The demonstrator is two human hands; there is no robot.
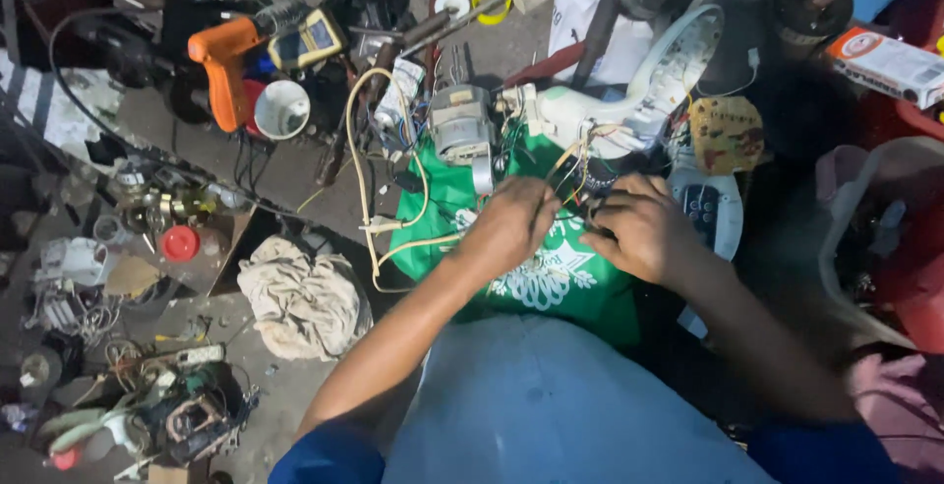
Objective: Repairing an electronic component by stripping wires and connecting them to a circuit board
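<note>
- Two hands at work, close together over a green cloth [462, 194]: the left hand [509, 228] and the right hand [644, 228] nearly meet at a bundle of thin coloured wires [578, 171].
- The left hand's fingers curl narrow towards the wires; whether they actually pinch a wire cannot be told — the picture is blurred there.
- The right hand is bent over the same spot, fingers tucked under; its hold cannot be told either.
- The wires run up from between the hands to one white plastic housing [629, 100], lying opened just beyond the fingertips.
- One grey motor [460, 125] sits on the cloth, just left of the housing.
- One cream cable [366, 164] loops from the motor's side down past the left forearm.
- One orange drill [224, 61] lies well apart, up left, with one white cup [282, 108] beside it.
- One red lid [180, 243] and one crumpled beige rag [303, 297] lie to the left, the rag nearer the left arm.
- One small printed box [890, 63] sits at the far right edge.
- The surface is a dark, grimy floor [285, 174] — crowded with tools, wire scraps and loose parts on every side; the light is dim.
</note>
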